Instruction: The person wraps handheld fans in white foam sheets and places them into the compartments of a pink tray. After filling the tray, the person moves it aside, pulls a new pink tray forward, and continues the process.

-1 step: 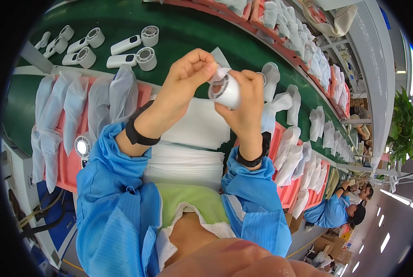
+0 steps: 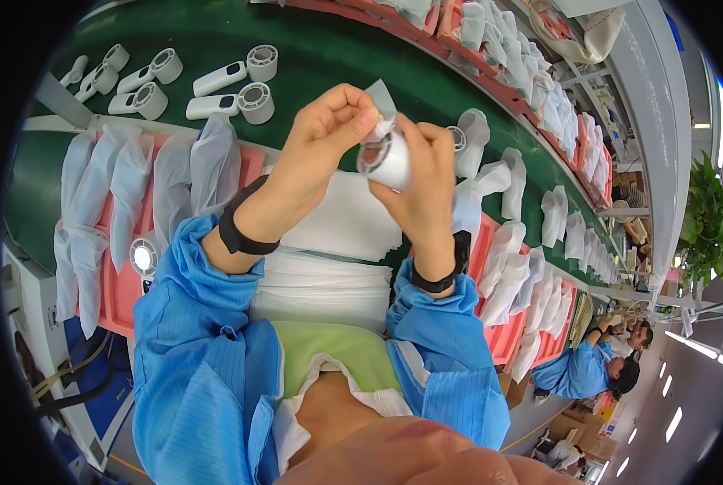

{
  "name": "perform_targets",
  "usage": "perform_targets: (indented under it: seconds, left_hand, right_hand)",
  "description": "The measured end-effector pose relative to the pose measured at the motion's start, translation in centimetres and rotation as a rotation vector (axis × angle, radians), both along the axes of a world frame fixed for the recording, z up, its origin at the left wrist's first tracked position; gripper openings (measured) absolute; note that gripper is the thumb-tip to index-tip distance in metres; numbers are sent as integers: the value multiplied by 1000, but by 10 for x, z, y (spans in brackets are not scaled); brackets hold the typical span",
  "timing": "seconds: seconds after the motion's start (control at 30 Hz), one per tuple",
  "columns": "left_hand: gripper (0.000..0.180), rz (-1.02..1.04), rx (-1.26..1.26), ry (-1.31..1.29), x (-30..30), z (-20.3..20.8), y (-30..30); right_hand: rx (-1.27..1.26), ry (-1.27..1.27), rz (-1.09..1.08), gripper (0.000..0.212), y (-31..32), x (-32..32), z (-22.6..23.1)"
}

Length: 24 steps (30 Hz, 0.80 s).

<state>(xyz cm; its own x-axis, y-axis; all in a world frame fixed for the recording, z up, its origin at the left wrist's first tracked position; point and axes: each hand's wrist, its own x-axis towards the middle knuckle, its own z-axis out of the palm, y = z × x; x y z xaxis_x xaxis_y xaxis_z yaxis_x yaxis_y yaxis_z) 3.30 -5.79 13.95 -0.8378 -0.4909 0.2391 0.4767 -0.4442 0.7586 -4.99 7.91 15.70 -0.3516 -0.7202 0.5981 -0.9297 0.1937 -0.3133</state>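
My right hand (image 2: pixel 428 190) is closed around a small white hand-held fan (image 2: pixel 386 160) and holds it up in front of me, its round head turned toward my left. My left hand (image 2: pixel 327 133) pinches a thin pale film tab (image 2: pixel 383 100) that sticks up from the top of the fan. Both hands meet above a stack of white plastic bags (image 2: pixel 341 222). Each wrist carries a black strap, and both arms are in blue sleeves.
A green conveyor belt (image 2: pixel 337 52) runs behind, with several bare white fans (image 2: pixel 220 79) at its left. Pink trays of bagged fans lie to the left (image 2: pixel 117 287) and right (image 2: pixel 503 323). One unbagged fan (image 2: pixel 142 257) lies on the left tray. A co-worker in blue (image 2: pixel 588 373) sits at lower right.
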Motion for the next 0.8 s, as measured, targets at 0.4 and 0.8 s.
perform_targets:
  seconds: [0.4,0.8]
  left_hand:
    - [8,546,-857,24,15,15,21]
    - [26,417,-954,15,29,17,25]
  right_hand:
    - [-199,22,-86,93,-8,-4,-3]
    - [-178,-36,-36,82,-13,1,-3]
